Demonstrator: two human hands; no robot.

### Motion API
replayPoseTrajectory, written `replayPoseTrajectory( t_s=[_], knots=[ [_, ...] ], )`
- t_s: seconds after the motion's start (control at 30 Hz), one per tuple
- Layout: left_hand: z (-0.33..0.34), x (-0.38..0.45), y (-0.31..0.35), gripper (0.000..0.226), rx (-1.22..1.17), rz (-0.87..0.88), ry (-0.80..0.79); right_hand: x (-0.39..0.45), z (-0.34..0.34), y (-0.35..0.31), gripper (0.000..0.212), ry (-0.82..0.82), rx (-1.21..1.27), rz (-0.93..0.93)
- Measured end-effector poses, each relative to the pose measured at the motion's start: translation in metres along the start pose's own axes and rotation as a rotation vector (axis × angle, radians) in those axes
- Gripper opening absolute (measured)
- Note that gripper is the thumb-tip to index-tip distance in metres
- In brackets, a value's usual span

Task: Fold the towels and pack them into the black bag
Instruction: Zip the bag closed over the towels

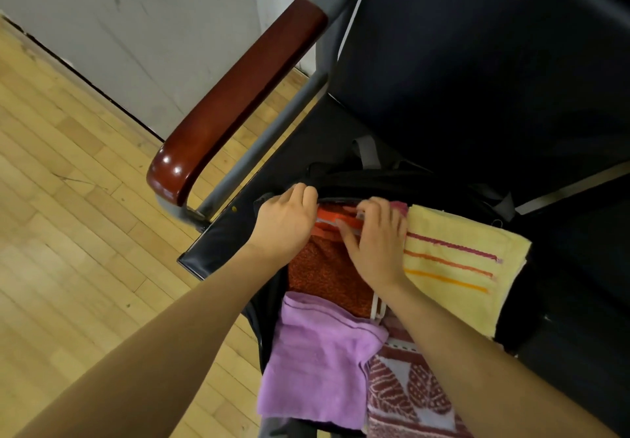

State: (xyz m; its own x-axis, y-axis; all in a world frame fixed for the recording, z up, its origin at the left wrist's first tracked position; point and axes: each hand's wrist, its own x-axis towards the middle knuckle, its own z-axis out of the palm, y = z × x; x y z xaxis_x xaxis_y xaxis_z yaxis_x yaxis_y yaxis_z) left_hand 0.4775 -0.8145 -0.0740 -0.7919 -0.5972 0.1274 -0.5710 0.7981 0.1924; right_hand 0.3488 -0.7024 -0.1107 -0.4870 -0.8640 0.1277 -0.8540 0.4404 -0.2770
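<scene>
A black bag (pixel 392 183) lies open on a dark chair seat. An orange-red towel (pixel 324 274) lies at its mouth. My left hand (pixel 284 223) grips the bag's rim at the left of the opening. My right hand (pixel 375 240) rests on the orange-red towel's striped end with fingers bent, pressing it toward the bag. A folded yellow towel (pixel 456 267) with three stripes lies to the right. A purple towel (pixel 317 366) and a maroon leaf-patterned towel (pixel 409 396) lie nearer me.
The chair has a dark seat (pixel 579 267), a dark backrest (pixel 477 62) and a glossy red-brown armrest (pixel 238 96) on a grey metal frame at the left. Beyond it are a wooden floor (pixel 68 233) and a grey wall (pixel 136 11).
</scene>
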Motion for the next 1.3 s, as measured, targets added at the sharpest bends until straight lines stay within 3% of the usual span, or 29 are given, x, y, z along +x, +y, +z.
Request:
replayPoseTrajectory(
  t_s=[0.07,0.13,0.3,0.47,0.6,0.67,0.77,0.93,1.1,1.17,1.3],
  knots=[
    [-0.002,-0.005,0.008,0.022,-0.013,0.025,0.053,0.007,-0.007,0.002,0.034,0.03,-0.021,0.095],
    [-0.003,-0.01,0.016,0.022,-0.012,0.03,0.063,0.017,-0.012,0.002,0.04,-0.063,-0.081,0.13],
    [-0.003,-0.013,0.021,0.017,0.037,0.029,-0.043,0.035,-0.015,0.01,0.028,-0.132,-0.16,0.08],
    [-0.004,0.001,0.038,0.031,0.11,-0.053,-0.157,0.048,-0.039,0.02,0.023,-0.042,0.201,0.086],
    [-0.007,0.031,0.049,0.057,0.103,-0.091,-0.012,0.067,-0.062,0.027,0.028,0.063,0.234,-0.207],
    [-0.011,0.05,0.058,0.048,0.064,-0.014,0.04,0.066,-0.069,0.032,0.03,0.058,0.197,-0.299],
    [-0.019,0.068,0.078,0.042,0.07,0.067,-0.052,0.056,-0.068,0.052,0.019,0.03,0.021,-0.327],
    [-0.015,0.055,0.086,0.036,-0.049,0.009,-0.066,0.043,-0.068,0.098,0.039,-0.109,0.006,-0.096],
    [-0.009,0.051,0.112,0.031,0.009,0.086,-0.129,0.031,-0.076,0.11,0.029,-0.074,0.324,0.29],
    [-0.004,0.06,0.123,0.032,0.031,0.101,-0.099,0.036,-0.082,0.117,0.024,-0.051,0.411,0.339],
    [-0.006,0.082,0.145,0.027,-0.015,0.112,-0.017,0.046,-0.109,0.132,0.024,0.056,0.208,-0.016]
  ],
)
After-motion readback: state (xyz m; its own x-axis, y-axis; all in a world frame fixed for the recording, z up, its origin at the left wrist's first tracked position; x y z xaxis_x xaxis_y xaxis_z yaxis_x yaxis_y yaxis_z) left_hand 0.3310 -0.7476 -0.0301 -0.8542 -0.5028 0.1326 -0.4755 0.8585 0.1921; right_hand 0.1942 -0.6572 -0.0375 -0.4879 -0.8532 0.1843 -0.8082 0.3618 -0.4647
